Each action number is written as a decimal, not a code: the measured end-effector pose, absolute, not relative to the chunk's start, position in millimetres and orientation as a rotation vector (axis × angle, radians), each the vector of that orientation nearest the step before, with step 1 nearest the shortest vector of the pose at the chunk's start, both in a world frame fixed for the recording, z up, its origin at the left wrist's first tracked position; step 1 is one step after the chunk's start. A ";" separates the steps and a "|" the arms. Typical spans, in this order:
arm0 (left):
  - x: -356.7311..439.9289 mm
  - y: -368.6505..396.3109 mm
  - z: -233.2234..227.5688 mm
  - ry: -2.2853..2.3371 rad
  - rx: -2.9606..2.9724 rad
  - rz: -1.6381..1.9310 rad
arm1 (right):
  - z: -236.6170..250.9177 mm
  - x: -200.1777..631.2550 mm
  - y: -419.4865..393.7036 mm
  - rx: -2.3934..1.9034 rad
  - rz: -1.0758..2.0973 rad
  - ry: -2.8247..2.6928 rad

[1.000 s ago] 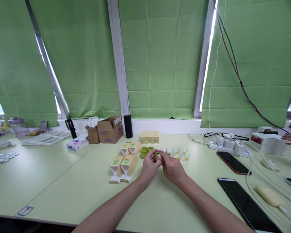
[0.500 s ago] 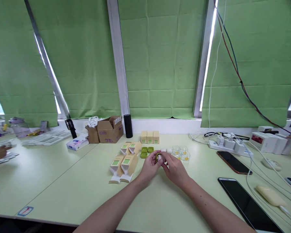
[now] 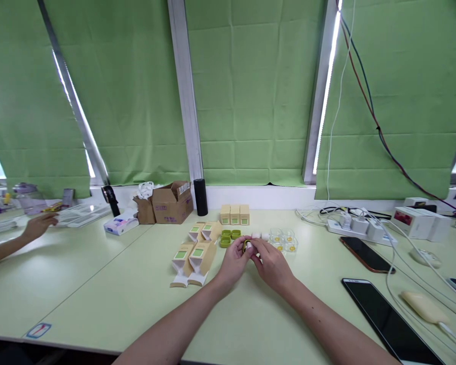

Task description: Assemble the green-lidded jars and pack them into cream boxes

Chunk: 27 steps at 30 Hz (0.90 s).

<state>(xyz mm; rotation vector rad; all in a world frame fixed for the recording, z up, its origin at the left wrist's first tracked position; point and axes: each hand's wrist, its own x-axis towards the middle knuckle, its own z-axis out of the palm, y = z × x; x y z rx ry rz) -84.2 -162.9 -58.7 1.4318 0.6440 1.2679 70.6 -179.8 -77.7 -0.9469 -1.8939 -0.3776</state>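
My left hand (image 3: 233, 259) is closed around a small olive-green container (image 3: 245, 247), tilted toward me. My right hand (image 3: 272, 261) meets it from the right, its fingers pinching a small white piece (image 3: 249, 245) at the container's opening. Fingers cover most of both, so I cannot tell how far the piece sits inside. Just beyond my left hand stand several green square containers (image 3: 225, 242). Small white cylinders (image 3: 265, 236) stand behind my fingers, and clear cups with yellow centres (image 3: 290, 245) lie beyond my right hand.
Opened cartons (image 3: 198, 257) lie left of my hands; closed small boxes (image 3: 234, 215) stand behind. A cardboard box (image 3: 173, 204) and black cylinder (image 3: 201, 197) are farther back. A tablet (image 3: 383, 319), phone (image 3: 367, 254) and cables occupy the right. Another person's hand (image 3: 41, 226) is far left.
My hands stay almost in place, with slight finger movement at the container. At far left the other person's hand has reached farther right and back. A hand at the far right edge has gone.
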 end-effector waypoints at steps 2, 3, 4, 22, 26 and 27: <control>-84.0 -163.6 -57.5 0.643 1.436 1.261 | -77.2 70.3 -180.0 -0.944 -0.373 -1.894; -83.9 -163.9 -56.9 0.643 1.437 1.258 | -77.0 70.3 -180.1 -0.942 -0.370 -1.895; -83.8 -164.1 -56.5 0.643 1.437 1.255 | -76.7 70.3 -180.3 -0.940 -0.368 -1.896; -82.8 -163.9 -56.7 0.634 1.433 1.303 | -72.2 71.4 -183.0 -0.956 -0.251 -1.903; -83.3 -161.2 -58.3 0.660 1.380 1.280 | -70.1 71.6 -186.5 -0.967 -0.146 -1.888; -83.7 -160.5 -58.8 0.658 1.368 1.269 | -70.9 71.7 -186.1 -0.970 -0.132 -1.883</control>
